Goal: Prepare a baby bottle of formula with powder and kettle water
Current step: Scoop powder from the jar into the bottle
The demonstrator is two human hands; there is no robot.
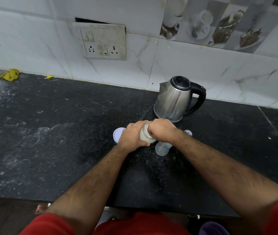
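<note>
A clear jar of pale powder (pixel 145 134) is held tilted above the black counter (pixel 67 133). My left hand (pixel 132 136) grips its body, and my right hand (pixel 162 133) is curled over its top end, hiding the mouth. A white round lid (pixel 117 134) lies flat just left of my left hand. A clear baby bottle (pixel 162 148) stands under my right wrist, partly hidden. Its teat piece (pixel 188 132) shows behind my right wrist. The steel kettle (pixel 175 99) with a black handle stands behind my hands, near the wall.
A wall socket panel (pixel 103 42) sits on the tiled wall above the counter. A yellow cloth (pixel 10 74) and a small yellow scrap (pixel 49 77) lie at the counter's back left. Wet smears mark the left of the counter. A purple rim (pixel 212 228) shows below the counter's front edge.
</note>
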